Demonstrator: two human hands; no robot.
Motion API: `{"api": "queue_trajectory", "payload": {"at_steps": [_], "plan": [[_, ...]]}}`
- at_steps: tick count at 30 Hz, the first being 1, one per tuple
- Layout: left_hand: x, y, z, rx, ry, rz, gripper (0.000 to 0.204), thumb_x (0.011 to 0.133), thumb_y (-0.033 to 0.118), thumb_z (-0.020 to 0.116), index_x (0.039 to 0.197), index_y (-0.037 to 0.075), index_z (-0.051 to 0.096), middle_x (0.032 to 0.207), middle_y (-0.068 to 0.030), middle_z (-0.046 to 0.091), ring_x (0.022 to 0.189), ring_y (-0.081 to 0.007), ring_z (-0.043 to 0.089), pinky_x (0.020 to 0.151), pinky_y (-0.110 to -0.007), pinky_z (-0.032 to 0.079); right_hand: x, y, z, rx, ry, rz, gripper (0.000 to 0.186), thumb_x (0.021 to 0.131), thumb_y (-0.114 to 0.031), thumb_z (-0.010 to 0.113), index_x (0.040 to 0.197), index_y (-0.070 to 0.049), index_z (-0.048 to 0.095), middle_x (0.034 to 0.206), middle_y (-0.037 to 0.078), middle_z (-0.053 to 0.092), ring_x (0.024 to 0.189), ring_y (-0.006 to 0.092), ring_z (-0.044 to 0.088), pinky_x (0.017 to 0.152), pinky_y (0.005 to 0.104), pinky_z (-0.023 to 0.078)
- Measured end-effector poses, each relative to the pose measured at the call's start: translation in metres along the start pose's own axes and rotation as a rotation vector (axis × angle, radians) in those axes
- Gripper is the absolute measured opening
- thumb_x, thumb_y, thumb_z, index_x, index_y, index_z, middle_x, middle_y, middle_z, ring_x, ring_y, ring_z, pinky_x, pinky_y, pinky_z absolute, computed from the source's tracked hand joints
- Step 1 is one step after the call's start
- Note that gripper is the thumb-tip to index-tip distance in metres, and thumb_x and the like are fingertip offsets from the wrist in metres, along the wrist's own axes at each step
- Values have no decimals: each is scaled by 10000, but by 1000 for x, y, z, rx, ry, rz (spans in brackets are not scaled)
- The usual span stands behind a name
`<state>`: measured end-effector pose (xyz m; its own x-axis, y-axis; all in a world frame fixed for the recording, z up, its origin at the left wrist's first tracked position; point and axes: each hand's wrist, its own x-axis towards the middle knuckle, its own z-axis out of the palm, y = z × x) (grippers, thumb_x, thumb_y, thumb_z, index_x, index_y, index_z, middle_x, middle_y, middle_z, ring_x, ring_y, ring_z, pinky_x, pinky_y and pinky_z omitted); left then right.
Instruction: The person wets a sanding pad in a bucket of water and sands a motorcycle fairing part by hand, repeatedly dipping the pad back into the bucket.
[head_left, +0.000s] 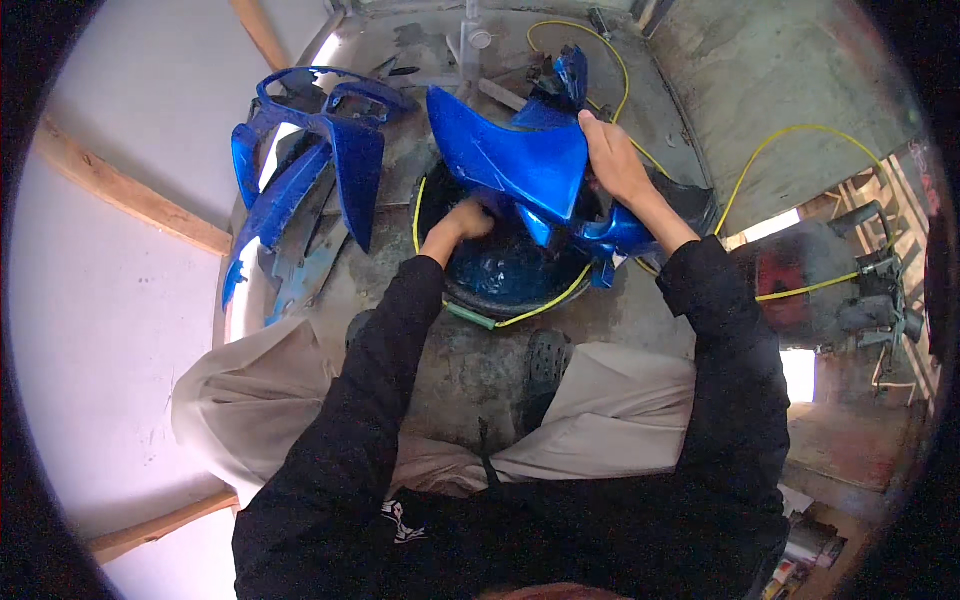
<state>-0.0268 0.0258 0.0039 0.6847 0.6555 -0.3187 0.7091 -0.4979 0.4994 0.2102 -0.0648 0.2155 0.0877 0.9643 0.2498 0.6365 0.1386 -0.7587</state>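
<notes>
A glossy blue motorcycle fairing panel (510, 160), pointed at its upper left, is tilted above a round black tub (470, 285) with dark liquid in it. My right hand (612, 160) grips the panel's right edge, thumb along the outer face. Below the panel's lower left edge, my left hand (468, 222) reaches over the tub with its fingers curled. Whatever those fingers hold is hidden in the shade beneath the panel. The tub's yellow handle has a green grip (470, 316) and hangs down toward me.
More blue fairing parts (350, 165) lie on the left, and another blue piece (570, 80) rests behind the tub. A yellow hose (625, 75) curls across the floor to a compressor-like machine (810, 285) on the right. A white wall (120, 300) bounds the left.
</notes>
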Motion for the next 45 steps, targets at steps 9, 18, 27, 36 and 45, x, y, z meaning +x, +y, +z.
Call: {"api": "queue_trajectory", "payload": {"at_steps": [9, 18, 27, 36, 45], "plan": [[4, 33, 35, 238, -208, -72, 444, 804, 149, 700, 1227, 15, 679, 1285, -250, 650, 1199, -402, 631, 981, -500, 526, -10, 33, -16, -22, -2, 20, 630, 1076, -439, 347, 807, 93, 551, 769, 318, 594, 769, 451, 591, 750, 504, 418], [20, -2, 25, -76, 270, -7, 381, 829, 187, 616, 1165, 34, 710, 1219, -239, 682, 1164, -383, 645, 1000, -459, 515, -7, 12, -9, -42, 18, 16, 637, 1076, -440, 347, 798, 92, 562, 782, 317, 606, 777, 448, 601, 752, 505, 422], [-32, 23, 19, 247, -131, -94, 304, 921, 260, 641, 1136, 73, 748, 1208, -161, 709, 1115, -389, 672, 894, -458, 548, -5, 19, -7, -67, 29, -63, 617, 1083, -453, 368, 769, 59, 510, 635, 144, 545, 633, 233, 554, 665, 412, 435], [-33, 74, -23, -462, -633, -226, 314, 905, 92, 627, 1203, 10, 677, 1217, -153, 659, 1099, -300, 626, 875, -438, 563, -13, 30, -15, 17, 9, 46, 606, 1075, -413, 366, 787, 80, 568, 761, 301, 614, 765, 458, 617, 727, 516, 430], [-81, 98, -163, -612, -853, 2, 343, 849, 51, 699, 1191, 61, 680, 1063, -96, 742, 1087, -289, 704, 927, -433, 572, -5, 12, -7, 10, 7, 23, 640, 1071, -448, 361, 780, 81, 574, 751, 299, 618, 753, 465, 626, 729, 519, 444]]}}
